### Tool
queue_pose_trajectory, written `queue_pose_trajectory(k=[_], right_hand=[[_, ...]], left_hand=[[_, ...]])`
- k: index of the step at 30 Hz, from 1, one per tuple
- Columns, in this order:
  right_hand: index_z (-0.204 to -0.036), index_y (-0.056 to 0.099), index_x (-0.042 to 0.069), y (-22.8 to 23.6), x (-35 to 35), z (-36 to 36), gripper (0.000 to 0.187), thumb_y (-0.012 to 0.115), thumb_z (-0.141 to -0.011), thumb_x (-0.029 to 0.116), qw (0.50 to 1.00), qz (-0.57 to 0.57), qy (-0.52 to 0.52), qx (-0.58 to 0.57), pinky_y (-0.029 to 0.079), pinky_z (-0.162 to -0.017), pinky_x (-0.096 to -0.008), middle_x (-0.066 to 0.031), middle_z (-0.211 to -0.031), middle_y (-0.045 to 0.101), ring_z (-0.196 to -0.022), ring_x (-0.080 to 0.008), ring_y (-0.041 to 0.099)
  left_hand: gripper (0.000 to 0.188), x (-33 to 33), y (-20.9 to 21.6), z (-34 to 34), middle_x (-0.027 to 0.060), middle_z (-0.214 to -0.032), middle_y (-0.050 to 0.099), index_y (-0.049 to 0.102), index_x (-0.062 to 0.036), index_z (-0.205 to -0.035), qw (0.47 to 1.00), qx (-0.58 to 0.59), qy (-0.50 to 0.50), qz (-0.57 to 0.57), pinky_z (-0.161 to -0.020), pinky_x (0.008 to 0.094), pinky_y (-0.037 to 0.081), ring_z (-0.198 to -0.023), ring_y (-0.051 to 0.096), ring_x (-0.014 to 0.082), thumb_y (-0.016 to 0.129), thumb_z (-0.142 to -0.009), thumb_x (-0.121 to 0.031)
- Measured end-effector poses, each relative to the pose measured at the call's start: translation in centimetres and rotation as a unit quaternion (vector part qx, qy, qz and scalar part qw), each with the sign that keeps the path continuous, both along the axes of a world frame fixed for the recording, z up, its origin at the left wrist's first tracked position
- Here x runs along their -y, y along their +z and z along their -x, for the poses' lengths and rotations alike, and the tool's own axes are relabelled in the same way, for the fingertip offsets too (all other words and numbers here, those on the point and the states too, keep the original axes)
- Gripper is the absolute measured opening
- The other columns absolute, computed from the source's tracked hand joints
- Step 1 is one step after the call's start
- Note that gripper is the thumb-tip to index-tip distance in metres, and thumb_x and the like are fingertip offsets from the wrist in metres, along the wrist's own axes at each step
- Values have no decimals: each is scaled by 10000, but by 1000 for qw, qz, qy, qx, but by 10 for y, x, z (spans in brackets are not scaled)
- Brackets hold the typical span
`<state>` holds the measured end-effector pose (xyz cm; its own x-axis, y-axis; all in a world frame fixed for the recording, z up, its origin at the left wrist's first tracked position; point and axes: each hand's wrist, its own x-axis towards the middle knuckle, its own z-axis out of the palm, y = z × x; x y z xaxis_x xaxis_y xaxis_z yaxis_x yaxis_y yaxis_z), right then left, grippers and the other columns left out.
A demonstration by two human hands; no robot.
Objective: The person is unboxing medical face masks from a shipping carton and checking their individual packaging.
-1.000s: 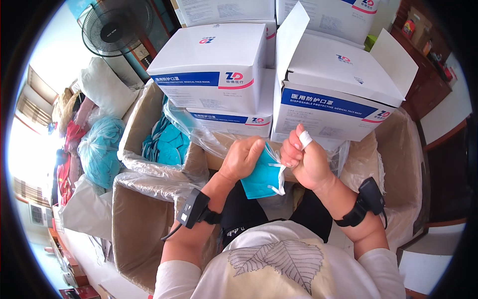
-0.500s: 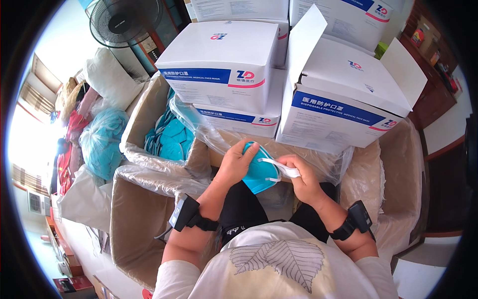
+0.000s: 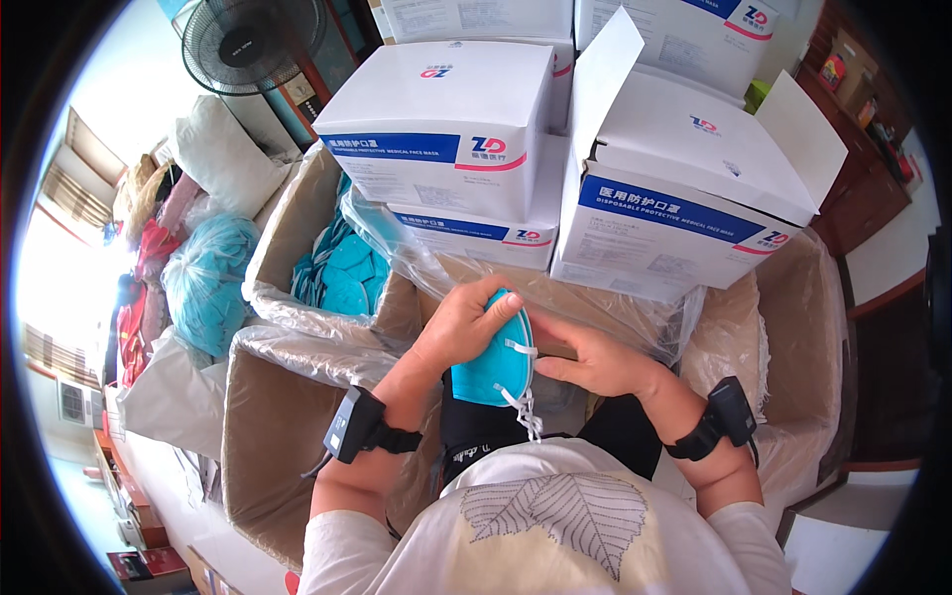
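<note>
A turquoise folded face mask (image 3: pixel 485 371) hangs in front of my lap, upright and slightly tilted. My left hand (image 3: pixel 464 322) grips its upper edge, with the thumb lying on the near face. White elastic straps (image 3: pixel 529 409) dangle in a loose bunch from the mask's right side. At that same edge is my right hand (image 3: pixel 600 359), its fingers stretched out and thumb apart; it grips nothing that I can see. The fingertips reach partly behind the mask, so I cannot tell whether they touch it.
Plastic-lined cartons stand around my legs; one (image 3: pixel 260 288) at the left holds a pile of turquoise masks (image 3: pixel 342 273). Ahead are stacked white boxes (image 3: pixel 436 94) and one box with raised flaps (image 3: pixel 684 183). A bag of masks (image 3: pixel 210 283) lies far left, near a fan (image 3: pixel 238 45).
The right hand has let go of the white straps, which now hang down from the mask. With the left hand, the mask has turned and shifted slightly left and down.
</note>
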<state>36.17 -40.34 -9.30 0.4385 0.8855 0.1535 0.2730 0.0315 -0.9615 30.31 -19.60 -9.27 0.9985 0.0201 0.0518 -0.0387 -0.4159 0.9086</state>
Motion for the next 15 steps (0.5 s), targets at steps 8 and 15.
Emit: queue_pose_trajectory(k=[8, 15], right_hand=[[-868, 555, 18, -27, -5, 10, 202, 483, -920, 200, 998, 53, 13, 16, 412, -650, -250, -4, -728, 523, -682, -92, 485], [-839, 545, 26, -21, 13, 17, 224, 444, -934, 200, 954, 233, 16, -190, 431, -699, -257, -28, -787, 559, -734, -103, 523]], left_hand=[[347, 8, -1, 3, 162, -791, 621, 594, -27, -957, 997, -8, -4, -70, -669, 361, 466, -749, 606, 311, 547, -860, -357], [409, 26, -13, 3, 167, -722, 623, 644, -51, -844, 991, -65, 63, -102, -656, 391, 473, -726, 605, 352, 479, -879, -423]])
